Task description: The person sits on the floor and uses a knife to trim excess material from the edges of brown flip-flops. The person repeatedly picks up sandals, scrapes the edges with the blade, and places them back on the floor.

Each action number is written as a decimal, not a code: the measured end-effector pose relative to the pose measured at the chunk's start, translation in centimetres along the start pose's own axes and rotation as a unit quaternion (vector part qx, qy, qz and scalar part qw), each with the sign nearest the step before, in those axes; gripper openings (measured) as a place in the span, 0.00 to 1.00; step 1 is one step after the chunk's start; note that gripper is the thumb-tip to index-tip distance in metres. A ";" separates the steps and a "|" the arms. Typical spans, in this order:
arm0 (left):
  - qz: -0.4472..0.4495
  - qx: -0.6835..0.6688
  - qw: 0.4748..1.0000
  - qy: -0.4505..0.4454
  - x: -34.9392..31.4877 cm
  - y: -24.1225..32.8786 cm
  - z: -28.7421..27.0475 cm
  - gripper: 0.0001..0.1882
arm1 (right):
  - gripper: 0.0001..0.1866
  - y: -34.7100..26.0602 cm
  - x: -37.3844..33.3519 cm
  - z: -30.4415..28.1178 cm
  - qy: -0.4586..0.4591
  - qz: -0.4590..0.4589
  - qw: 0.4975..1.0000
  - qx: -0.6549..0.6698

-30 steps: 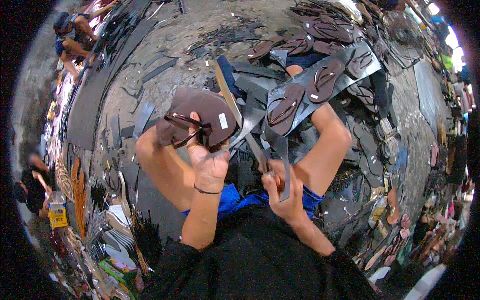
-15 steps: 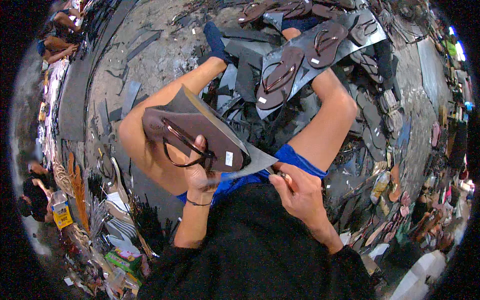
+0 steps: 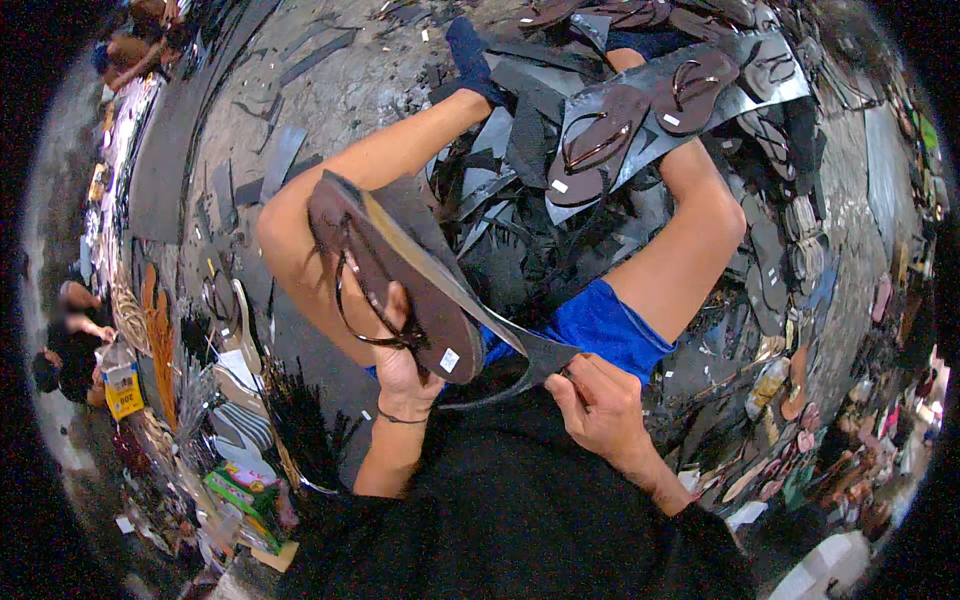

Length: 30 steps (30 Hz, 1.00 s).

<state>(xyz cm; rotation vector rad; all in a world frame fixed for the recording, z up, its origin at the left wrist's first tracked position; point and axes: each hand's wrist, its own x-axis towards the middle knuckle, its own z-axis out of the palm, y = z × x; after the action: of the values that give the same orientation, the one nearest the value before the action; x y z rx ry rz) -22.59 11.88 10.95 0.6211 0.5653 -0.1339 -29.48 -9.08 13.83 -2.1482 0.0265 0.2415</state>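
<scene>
My left hand (image 3: 402, 385) is closed around a brown thong sandal (image 3: 428, 318), its fingers reaching under the dark shiny straps. The sandal is tilted, with its toe end up and away and a small white label on the heel. Grey sheet material (image 3: 545, 352) shows along the sole's right side and curves out past the heel, with a gap between it and the heel. My right hand (image 3: 605, 405) pinches the outer end of this sheet between thumb and fingers. Whether those fingers also hold a small tool is hidden.
Two brown thong sandals (image 3: 596, 145) rest on a grey sheet (image 3: 640, 165) by my right foot. Dark offcuts (image 3: 525, 130) litter the floor between my legs. Footwear and a green box (image 3: 243, 505) lie at left. Other people (image 3: 75, 355) sit at the far left.
The sandal has tipped steeper, its heel swinging down and its sole edge turning into view. The grey sheet now stands away from the heel, its end in my right hand. The whole view has shifted.
</scene>
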 end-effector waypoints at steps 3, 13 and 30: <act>0.019 0.081 0.996 -0.007 -0.6 0.1 -0.5 0.17 | 0.22 -0.5 1.4 0.6 -0.023 0.005 0.999 0.032; -0.044 0.072 0.996 -0.015 -0.4 1.2 -4.1 0.17 | 0.18 -2.7 5.9 1.6 -0.042 -0.045 0.998 0.032; -0.004 0.121 0.992 -0.045 -1.2 2.0 -4.0 0.22 | 0.26 -0.7 15.0 9.1 -0.048 -0.155 0.985 0.063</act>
<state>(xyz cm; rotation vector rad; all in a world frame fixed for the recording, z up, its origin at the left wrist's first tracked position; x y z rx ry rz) -24.84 15.76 9.96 0.8448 0.4669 -0.2392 -16.22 -0.08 6.80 -1.9795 -0.3375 0.1566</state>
